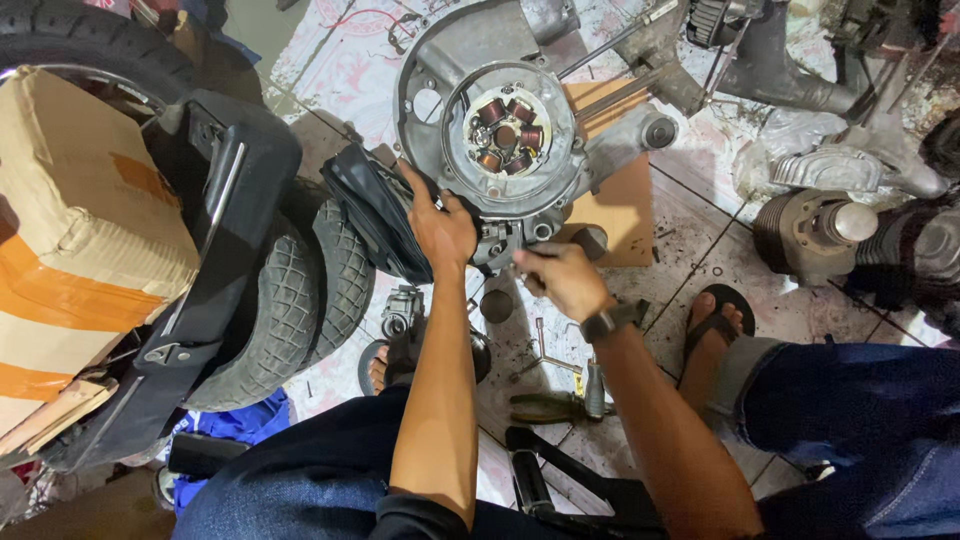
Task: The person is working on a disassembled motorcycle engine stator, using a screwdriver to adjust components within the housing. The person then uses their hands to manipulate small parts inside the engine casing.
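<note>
A grey metal engine case [440,150] stands on the tiled floor, with a round plate of copper-wound coils [506,132] at its centre. My left hand [438,226] rests on the case's lower left rim, beside a black rubber part [362,205], fingers spread. My right hand [562,277], with a dark watch at the wrist, is closed around a small tool or part below the case's bottom edge; what it is cannot be made out.
A knobby tyre [290,300] and black fender sit at left beside a taped cardboard box [70,240]. Pliers [550,405] and small tools lie on the floor between my knees. A finned cylinder [810,232] and other engine parts are at right.
</note>
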